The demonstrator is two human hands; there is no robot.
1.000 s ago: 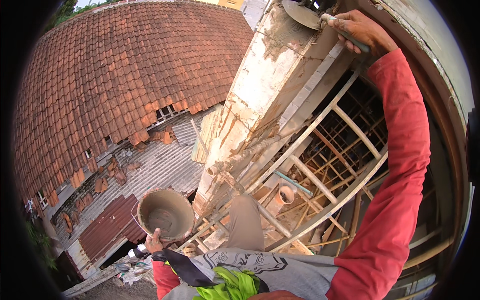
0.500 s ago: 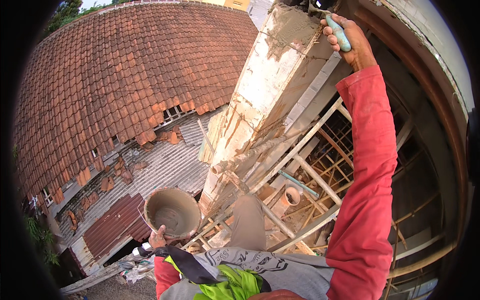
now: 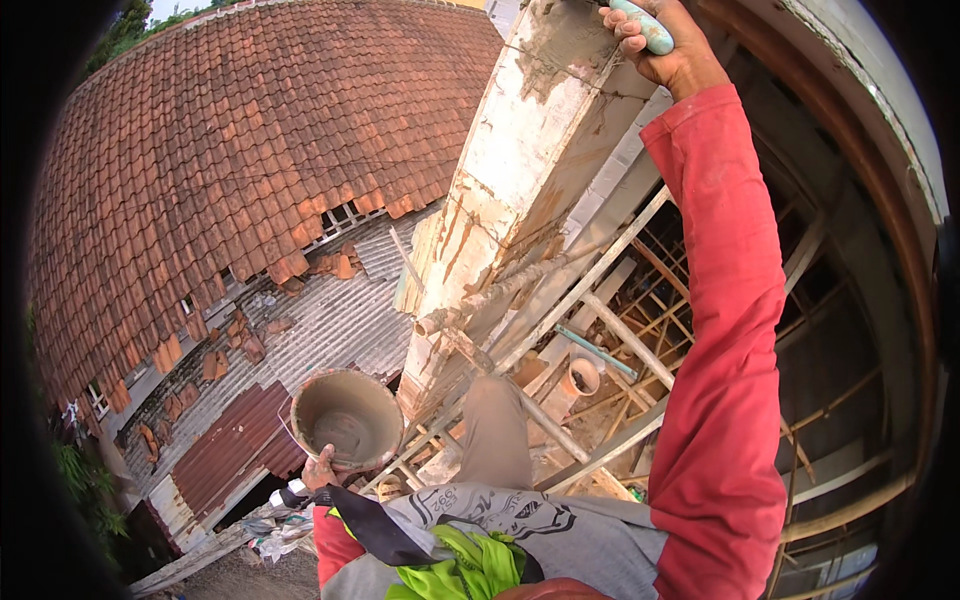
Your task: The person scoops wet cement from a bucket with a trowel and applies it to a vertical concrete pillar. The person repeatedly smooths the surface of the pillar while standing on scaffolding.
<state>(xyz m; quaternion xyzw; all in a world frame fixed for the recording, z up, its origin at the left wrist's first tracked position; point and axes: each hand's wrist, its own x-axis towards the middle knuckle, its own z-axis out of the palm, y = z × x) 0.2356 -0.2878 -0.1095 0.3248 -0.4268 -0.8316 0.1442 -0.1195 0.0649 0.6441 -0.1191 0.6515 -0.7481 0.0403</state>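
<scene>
My right hand (image 3: 682,58) is raised at the top of the view, its fingers wrapped round the pale blue handle of a trowel (image 3: 648,30). The trowel's blade is cut off by the upper edge. Just left of it rises a concrete column (image 3: 515,150), whitish and stained, with grey mortar (image 3: 562,52) smeared over its upper part. Low on the left, my left hand (image 3: 320,468) grips the rim of a round bucket (image 3: 362,392), tilted so its inside shows. A layer of grey mortar (image 3: 345,438) lies in its bottom.
Bamboo and timber scaffold poles (image 3: 628,340) cross below me, with a drop between them. An orange-brown pail (image 3: 580,378) stands further down. A tiled roof (image 3: 260,150) and corrugated sheets (image 3: 340,320) lie to the left. A curved brown edge (image 3: 850,120) runs along the right.
My right hand has moved up and a little left with the trowel, whose metal part has left the view. My left hand still holds the bucket in nearly the same place.
</scene>
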